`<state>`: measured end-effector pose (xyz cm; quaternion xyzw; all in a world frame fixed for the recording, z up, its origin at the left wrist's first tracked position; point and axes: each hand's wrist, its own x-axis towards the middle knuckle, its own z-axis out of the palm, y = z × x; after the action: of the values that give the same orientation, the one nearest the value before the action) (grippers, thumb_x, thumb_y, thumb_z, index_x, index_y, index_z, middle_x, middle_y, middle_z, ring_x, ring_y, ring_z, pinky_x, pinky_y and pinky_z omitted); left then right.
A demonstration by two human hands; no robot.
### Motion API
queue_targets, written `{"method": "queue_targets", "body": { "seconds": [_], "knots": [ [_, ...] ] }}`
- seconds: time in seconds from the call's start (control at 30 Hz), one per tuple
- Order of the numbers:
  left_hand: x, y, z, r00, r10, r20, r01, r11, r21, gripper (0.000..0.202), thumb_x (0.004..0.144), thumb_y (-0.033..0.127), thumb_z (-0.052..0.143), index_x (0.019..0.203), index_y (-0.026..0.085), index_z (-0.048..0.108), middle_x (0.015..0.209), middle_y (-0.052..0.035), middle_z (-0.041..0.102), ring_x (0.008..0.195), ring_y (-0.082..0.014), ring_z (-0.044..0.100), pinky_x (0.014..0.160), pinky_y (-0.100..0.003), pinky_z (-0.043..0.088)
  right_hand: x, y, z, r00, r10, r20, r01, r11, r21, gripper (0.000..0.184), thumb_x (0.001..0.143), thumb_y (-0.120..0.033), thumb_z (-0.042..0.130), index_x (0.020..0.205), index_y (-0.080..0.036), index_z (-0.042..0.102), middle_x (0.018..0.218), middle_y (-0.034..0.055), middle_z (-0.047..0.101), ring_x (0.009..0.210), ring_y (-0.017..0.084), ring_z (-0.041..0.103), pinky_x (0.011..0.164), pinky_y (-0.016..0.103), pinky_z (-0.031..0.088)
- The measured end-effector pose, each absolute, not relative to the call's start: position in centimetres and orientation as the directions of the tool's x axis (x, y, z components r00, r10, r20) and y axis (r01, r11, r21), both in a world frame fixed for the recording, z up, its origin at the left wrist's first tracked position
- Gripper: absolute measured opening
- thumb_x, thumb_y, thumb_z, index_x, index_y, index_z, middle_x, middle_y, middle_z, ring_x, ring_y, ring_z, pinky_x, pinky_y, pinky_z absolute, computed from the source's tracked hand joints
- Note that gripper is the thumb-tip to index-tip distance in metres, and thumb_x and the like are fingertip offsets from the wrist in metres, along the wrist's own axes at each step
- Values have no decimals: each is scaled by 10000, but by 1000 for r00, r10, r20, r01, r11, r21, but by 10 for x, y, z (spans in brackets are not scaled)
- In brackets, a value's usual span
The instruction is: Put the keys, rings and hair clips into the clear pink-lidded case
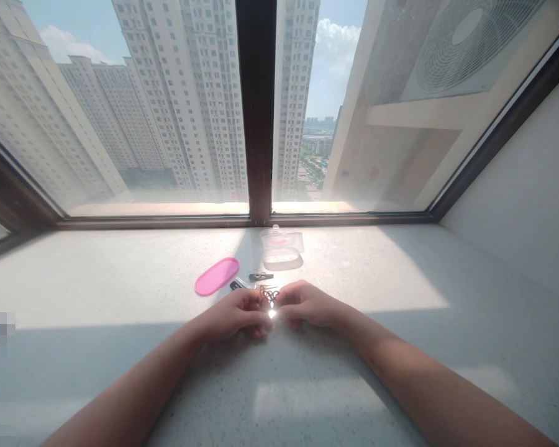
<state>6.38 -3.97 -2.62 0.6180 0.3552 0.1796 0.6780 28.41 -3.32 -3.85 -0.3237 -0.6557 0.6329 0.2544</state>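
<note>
My left hand [238, 315] and my right hand [305, 304] meet over the sill, fingertips closed on a small metal piece with dark curled loops [269, 294]. A bright glint [272, 313] shows at its lower end, and its exact kind is too small to tell. Just beyond the fingers lies a small dark and silver item [239, 284], partly hidden by my left hand. A second small dark item with thin metal loops [261, 276] rests behind it. To the left is a pink oval lid [217, 276].
A clear plastic box [282, 251] stands near the window, behind the small items. The pale speckled sill [121, 273] runs up to the brown window frame [259, 155]. A white wall [517, 205] rises on the right.
</note>
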Motion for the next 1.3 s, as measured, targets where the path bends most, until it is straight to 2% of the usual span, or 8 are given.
{"method": "queue_targets", "body": {
  "seconds": [0.2,0.37,0.5,0.7,0.83,0.97,1.13,1.3],
  "knots": [
    [71,-43,-31,635,737,-232,227,108,968,215,787,304,639,894,118,625,749,-65,674,612,-163,655,592,-278,528,284,-33,-37,-657,749,-85,127,-1,-992,232,760,-331,686,808,-105,709,605,11,616,526,108,572,486,214,469],
    [79,-48,-38,561,814,-151,240,15,971,188,813,314,593,810,127,603,649,-32,635,563,-160,626,548,-269,508,282,-33,-40,-627,772,-107,120,-40,-992,285,759,-380,686,790,-98,711,576,23,627,510,120,599,480,217,484],
    [82,-51,-38,512,855,-79,284,-82,955,171,835,302,560,821,136,602,682,-26,626,573,-144,605,545,-242,467,277,-36,-38,-569,810,-141,113,-94,-989,326,717,-420,712,721,-94,699,552,29,628,483,124,599,457,221,486],
    [84,-56,-31,488,873,-26,370,-179,912,225,879,316,497,782,142,603,671,-12,595,588,-130,567,544,-220,419,275,-39,-37,-553,826,-104,115,-48,-992,358,744,-454,674,698,-100,696,543,23,623,470,121,589,457,227,484],
    [84,-56,-29,477,879,26,369,-227,901,273,894,353,486,776,144,616,676,-7,582,605,-125,549,563,-219,423,275,-39,-34,-519,851,-82,156,0,-988,403,745,-482,675,610,-102,655,489,11,587,433,108,556,427,207,433],
    [85,-54,-25,466,880,88,308,-255,917,274,891,368,495,866,154,665,813,-41,629,717,-153,578,601,-224,452,274,-40,-33,-482,874,-70,167,13,-986,458,738,-519,676,535,-118,584,420,-24,503,367,76,460,374,187,333],
    [84,-53,-18,486,872,56,249,-200,947,255,864,343,542,866,140,695,765,-48,647,731,-171,581,670,-261,458,274,-39,-37,-444,896,-28,189,63,-980,439,728,-503,697,550,-133,541,442,-43,464,378,59,389,381,189,262],
    [84,-53,-16,462,886,-35,180,-55,982,271,826,381,607,790,127,697,637,-10,577,637,-131,510,611,-236,375,276,-35,-46,-381,921,78,193,162,-968,385,699,-431,747,600,-139,516,506,-49,445,474,64,386,441,188,284]
  ]
}}
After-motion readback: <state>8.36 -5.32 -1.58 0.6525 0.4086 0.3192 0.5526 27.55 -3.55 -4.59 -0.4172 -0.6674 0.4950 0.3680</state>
